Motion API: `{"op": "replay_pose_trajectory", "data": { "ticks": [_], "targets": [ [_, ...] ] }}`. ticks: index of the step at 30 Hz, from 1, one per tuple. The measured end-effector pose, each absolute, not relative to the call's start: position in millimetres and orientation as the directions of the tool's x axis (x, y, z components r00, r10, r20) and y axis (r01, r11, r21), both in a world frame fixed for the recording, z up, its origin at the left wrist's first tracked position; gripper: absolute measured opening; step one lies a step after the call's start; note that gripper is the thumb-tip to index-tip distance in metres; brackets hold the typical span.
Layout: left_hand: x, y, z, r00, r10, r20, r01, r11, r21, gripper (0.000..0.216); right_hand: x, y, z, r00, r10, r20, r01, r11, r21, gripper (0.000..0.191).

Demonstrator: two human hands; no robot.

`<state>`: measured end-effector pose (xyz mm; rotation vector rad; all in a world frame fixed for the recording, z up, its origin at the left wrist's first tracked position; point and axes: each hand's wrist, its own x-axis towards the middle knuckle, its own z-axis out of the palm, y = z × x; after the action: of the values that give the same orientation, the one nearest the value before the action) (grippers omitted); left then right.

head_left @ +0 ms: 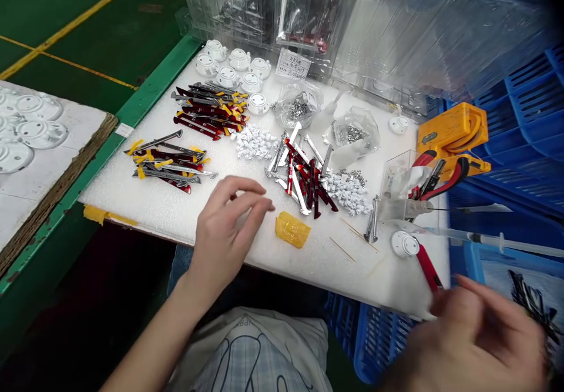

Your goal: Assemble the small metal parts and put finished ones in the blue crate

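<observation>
My left hand hovers over the front of the white foam-topped table, thumb and fingertips pinched together; anything between them is too small to make out. Just right of those fingertips lies a piece of yellow tape. Behind it is a loose pile of red and silver narrow parts. My right hand is at the lower right, smeared by motion, its fingers curled. A red-handled tool lies beside its fingertips; whether they touch cannot be told. A small white round cap-like part sits near that tool.
Bundles with yellow tape lie at left, white teapot-shaped parts behind. Small white pieces and bagged metal bits stand mid-table. A yellow tape dispenser, pliers, syringe and blue crates are at right.
</observation>
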<state>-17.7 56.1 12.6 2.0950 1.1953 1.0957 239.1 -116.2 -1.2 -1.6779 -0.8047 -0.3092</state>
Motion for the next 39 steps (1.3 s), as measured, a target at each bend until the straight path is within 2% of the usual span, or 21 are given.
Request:
{"op": "replay_pose_trajectory", "data": {
  "ticks": [2,5,9,14,17,20,23,27,33,39],
  "targets": [
    [-13.3,68.7,9.5,0.329,0.830,0.451,0.510,-0.558,0.655,0.022,221.5,-94.9,-13.5,0.654,0.474,0.590,0.675,-0.012,-0.738,0.008],
    [-6.4,84.7,4.2,0.481,0.767,0.425,0.528,-0.640,0.557,0.037,205.4,-81.0,-25.9,0.530,0.590,0.609,0.712,0.079,-0.697,0.005],
    [-2.4,100.8,-2.5,0.629,0.661,0.410,0.493,-0.747,0.446,0.043,207.6,-83.6,-30.7,0.577,0.565,0.590,0.681,0.065,-0.729,0.006],
    [-8.6,116.5,-0.1,0.658,0.527,0.537,0.393,-0.849,0.352,0.021,210.0,-83.3,-29.8,0.595,0.556,0.581,0.677,0.044,-0.735,0.006],
    [-12.6,119.9,5.4,0.651,0.522,0.551,0.386,-0.853,0.351,0.019,206.8,-82.6,-28.3,0.599,0.563,0.570,0.676,0.026,-0.736,0.006],
    [-10.6,116.5,9.2,0.628,0.581,0.517,0.448,-0.814,0.370,0.015,204.9,-84.3,-27.0,0.608,0.571,0.552,0.662,0.019,-0.749,0.007],
    [-2.2,108.1,11.7,0.597,0.701,0.389,0.580,-0.713,0.394,0.008,204.5,-85.6,-26.6,0.608,0.573,0.550,0.662,0.016,-0.749,0.007],
    [10.7,96.1,13.0,0.531,0.802,0.273,0.689,-0.596,0.412,0.016,204.3,-85.4,-27.7,0.621,0.559,0.549,0.659,0.007,-0.752,0.007],
    [16.3,87.4,4.6,0.377,0.857,0.351,0.708,-0.511,0.487,0.021,205.2,-86.3,-30.2,0.645,0.545,0.536,0.639,0.002,-0.770,0.008],
    [4.1,73.0,7.3,0.265,0.798,0.541,0.643,-0.564,0.518,0.019,200.4,-86.3,-18.0,0.709,0.546,0.447,0.531,0.004,-0.848,0.012]
  ]
}}
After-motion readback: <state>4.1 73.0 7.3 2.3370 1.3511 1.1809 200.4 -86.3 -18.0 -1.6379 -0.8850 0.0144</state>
